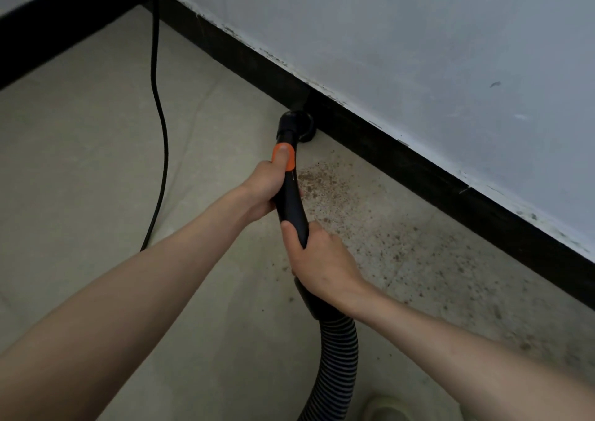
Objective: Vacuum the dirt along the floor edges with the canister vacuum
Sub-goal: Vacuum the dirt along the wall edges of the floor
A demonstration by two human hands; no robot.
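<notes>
both hands (pixel 264 192) round vacuum handle (pixel 291 201)

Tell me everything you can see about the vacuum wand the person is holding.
The vacuum wand is a curved black tube, plastic by its look, with an orange slider near its upper end. It slopes down toward the black baseboard, ending in a round black nozzle at the floor edge. The left hand grips it, thumb on the slider; the right hand grips lower down. A ribbed black hose continues from its rear end. Brown dirt lies beside it.
</notes>
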